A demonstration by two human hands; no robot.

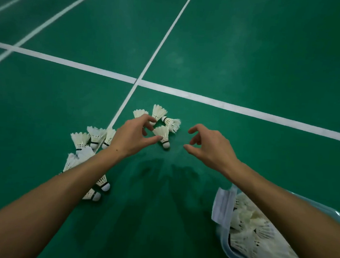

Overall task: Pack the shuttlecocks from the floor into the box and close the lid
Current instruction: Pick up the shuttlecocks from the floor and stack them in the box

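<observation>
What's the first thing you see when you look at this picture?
Two bare arms stretch out over a green floor crossed by white lines. The left hand reaches into a cluster of white shuttlecocks, with more lying under the left forearm, while the right hand hovers empty beside it. At bottom right, a clear box is already full of shuttlecocks.

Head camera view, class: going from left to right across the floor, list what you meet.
Cluster of shuttlecocks beside the left forearm → left hand → small group of shuttlecocks at its fingers → right hand, holding nothing → clear plastic box partly filled with shuttlecocks.
</observation>
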